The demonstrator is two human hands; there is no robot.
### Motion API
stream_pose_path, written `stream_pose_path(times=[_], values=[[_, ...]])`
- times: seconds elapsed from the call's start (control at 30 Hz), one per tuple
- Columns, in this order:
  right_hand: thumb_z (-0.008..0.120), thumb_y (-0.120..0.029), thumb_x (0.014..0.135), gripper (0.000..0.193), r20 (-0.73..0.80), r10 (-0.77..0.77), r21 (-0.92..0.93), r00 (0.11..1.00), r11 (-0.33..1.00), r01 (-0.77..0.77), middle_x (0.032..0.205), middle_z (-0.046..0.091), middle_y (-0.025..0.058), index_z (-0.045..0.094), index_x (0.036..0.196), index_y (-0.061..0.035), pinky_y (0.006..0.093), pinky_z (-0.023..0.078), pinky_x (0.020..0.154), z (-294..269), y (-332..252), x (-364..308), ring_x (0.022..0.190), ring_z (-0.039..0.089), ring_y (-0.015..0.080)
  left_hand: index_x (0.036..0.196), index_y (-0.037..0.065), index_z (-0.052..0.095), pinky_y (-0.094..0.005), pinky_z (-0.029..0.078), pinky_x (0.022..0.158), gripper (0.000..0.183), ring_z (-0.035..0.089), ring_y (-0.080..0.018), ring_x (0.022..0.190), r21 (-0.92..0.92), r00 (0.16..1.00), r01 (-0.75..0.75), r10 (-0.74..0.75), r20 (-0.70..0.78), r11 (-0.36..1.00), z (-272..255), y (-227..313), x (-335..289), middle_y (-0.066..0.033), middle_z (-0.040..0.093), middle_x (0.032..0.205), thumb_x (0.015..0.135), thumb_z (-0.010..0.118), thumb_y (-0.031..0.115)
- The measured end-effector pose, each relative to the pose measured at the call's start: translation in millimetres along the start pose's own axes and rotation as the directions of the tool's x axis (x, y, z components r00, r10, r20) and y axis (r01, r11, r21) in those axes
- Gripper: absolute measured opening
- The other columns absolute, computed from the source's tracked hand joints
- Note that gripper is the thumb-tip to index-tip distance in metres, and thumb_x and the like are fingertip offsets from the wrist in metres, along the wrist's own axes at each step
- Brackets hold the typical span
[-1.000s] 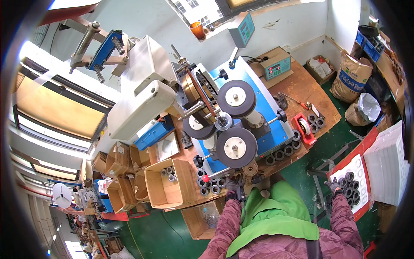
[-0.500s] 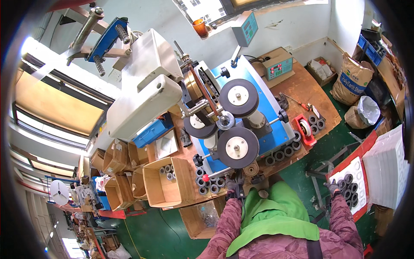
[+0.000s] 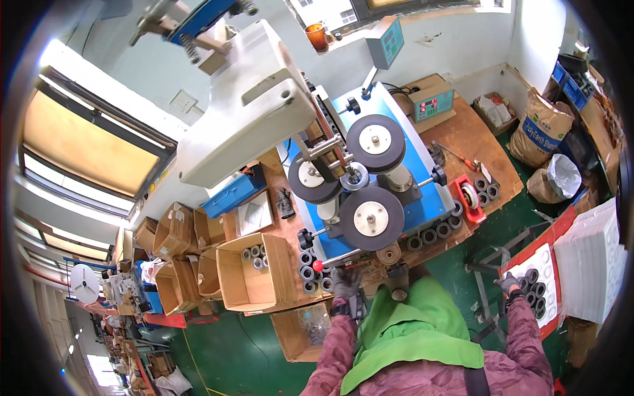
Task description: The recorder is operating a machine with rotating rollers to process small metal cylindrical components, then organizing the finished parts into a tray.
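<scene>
Reaching forward, the left hand (image 3: 345,280), gloved dark, rests at the front edge of the tabletop (image 3: 475,142), just beside a red knob (image 3: 317,265) and a row of black rings (image 3: 306,272); whether its fingers close on anything I cannot tell. The right hand (image 3: 509,284), also gloved, stretches out to the side and touches the black rings on a white tray (image 3: 538,264) with a red rim; its grip is too small to judge. Above the left hand stand three dark wheels (image 3: 371,218) on a blue machine. An open brown carton (image 3: 254,280) with grey rings sits left of it. A tan sack (image 3: 543,129) with a blue label leans far right, beside a white-lined bag (image 3: 561,175).
</scene>
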State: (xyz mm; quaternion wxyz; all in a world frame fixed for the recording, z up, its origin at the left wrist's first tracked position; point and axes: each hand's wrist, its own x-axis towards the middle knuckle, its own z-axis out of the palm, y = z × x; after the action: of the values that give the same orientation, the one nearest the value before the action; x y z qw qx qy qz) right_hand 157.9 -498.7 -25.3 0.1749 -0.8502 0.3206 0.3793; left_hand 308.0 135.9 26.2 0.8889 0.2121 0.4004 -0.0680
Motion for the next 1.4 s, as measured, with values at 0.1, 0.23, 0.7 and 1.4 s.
stream_pose_path(times=[0.1,0.23,0.7,1.4], values=[[0.061,-0.030,0.076,0.053,-0.404,-0.230,0.155,0.886,0.937,0.314,0.126,0.044,0.0186,0.045,0.123,-0.0096,0.0384,0.036,0.094,-72.0,-140.8,-81.0,0.116,0.042,0.0341,0.097,0.006,0.057,-0.0409,0.043,0.086,0.025,0.053,-0.0225,0.094,0.615,0.809,-0.483,0.587,0.041,0.623,-2.6,73.8,-35.2,-0.0054,0.058,0.091,0.079,0.059,0.024],[0.058,-0.026,0.080,0.031,-0.512,-0.544,0.303,0.664,0.610,0.733,0.098,0.061,0.0138,0.057,0.104,-0.0048,0.0341,0.045,0.079,-158.7,-286.6,-164.9,0.092,0.057,0.0283,0.103,0.006,0.055,-0.0407,0.042,0.082,0.030,0.052,-0.0248,0.089,0.609,0.658,-0.672,0.717,0.231,0.422,114.3,66.6,-113.4,-0.0053,0.058,0.086,0.076,0.062,0.016],[0.038,-0.030,0.092,0.035,-0.151,-0.967,0.125,0.205,0.187,0.974,0.087,0.061,0.0157,0.055,0.100,-0.0007,0.0349,0.044,0.068,-204.8,-530.1,-202.4,0.075,0.059,0.0278,0.076,0.005,0.064,-0.0407,0.046,0.061,0.039,0.060,-0.0321,0.066,0.439,0.835,-0.459,-0.207,0.509,-0.773,176.2,122.7,-98.6,-0.0164,0.062,0.072,0.073,0.062,0.044],[0.043,-0.038,0.091,0.038,-0.301,-0.847,0.628,0.438,0.169,0.759,0.085,0.061,0.0107,0.058,0.102,-0.0045,0.0336,0.043,0.065,-153.1,-534.3,-174.8,0.072,0.053,0.0172,0.108,0.003,0.051,-0.0282,0.044,0.084,0.030,0.054,-0.0158,0.097,0.461,0.850,-0.177,-0.101,0.518,0.870,294.8,52.5,-118.6,-0.0068,0.056,0.100,0.082,0.056,0.016]])
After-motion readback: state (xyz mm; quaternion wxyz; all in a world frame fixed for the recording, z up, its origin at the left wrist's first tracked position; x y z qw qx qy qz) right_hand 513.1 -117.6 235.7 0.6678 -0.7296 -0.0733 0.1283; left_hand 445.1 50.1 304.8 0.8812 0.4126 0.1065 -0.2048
